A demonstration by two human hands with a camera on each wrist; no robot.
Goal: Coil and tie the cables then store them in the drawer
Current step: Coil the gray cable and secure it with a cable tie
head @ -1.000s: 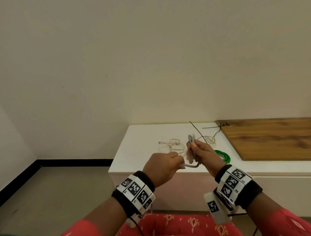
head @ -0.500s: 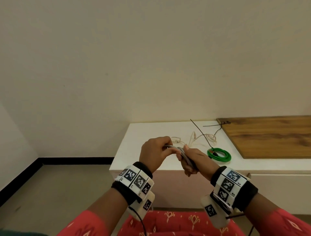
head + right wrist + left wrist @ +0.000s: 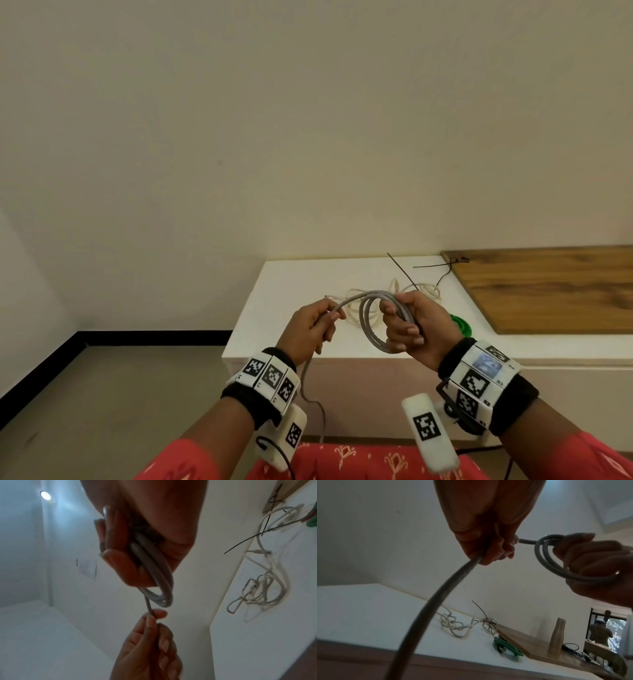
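Grey cable (image 3: 371, 320) coiled above white cabinet (image 3: 294, 284)
Loops are clamped in right hand (image 3: 416, 327); tail is pinched by left hand (image 3: 313, 327) fingers

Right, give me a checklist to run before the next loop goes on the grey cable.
1. Right hand grips the coil: ok, fingers curled round the loops.
2. Left hand holds the free run of the grey cable: ok, pinched close to the coil.
3. Slack left to wind: ok, the tail hangs below the left hand toward the floor.
4. Tail end free of snags: cannot tell, it runs out of view.
5. Tie within reach: ok, a black tie lies on the white cabinet.
6. Drawer open: cannot tell.
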